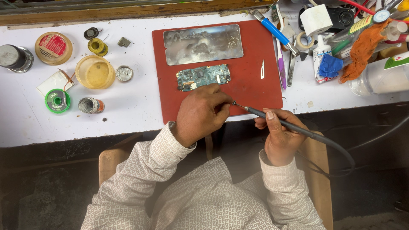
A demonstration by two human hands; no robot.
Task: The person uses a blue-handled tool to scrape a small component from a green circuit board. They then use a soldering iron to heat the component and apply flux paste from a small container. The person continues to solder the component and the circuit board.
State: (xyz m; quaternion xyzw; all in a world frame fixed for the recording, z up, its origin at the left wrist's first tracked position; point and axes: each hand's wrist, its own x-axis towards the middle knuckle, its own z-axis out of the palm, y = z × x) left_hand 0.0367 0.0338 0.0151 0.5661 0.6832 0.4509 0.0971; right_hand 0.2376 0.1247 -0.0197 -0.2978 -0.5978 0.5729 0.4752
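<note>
A small blue-green circuit board (pixel 202 77) lies on a red mat (pixel 255 85), just below a scratched metal plate (pixel 203 44). My left hand (pixel 200 113) rests on the mat's front part, fingers curled, fingertips close under the board and touching the iron's tip. My right hand (pixel 277 136) grips a dark soldering iron (pixel 272 119) by its handle. Its tip points left toward my left fingertips. The iron's cable (pixel 336 149) loops off to the right.
Left of the mat on the white bench (pixel 136 106) stand a yellow bowl (pixel 94 72), a round flux tin (pixel 53 47), a green solder reel (pixel 57 100) and small tins. A scalpel blade (pixel 262 69), tweezers, a blue-handled brush (pixel 276 32), bottles and an orange rag (pixel 362 49) crowd the right.
</note>
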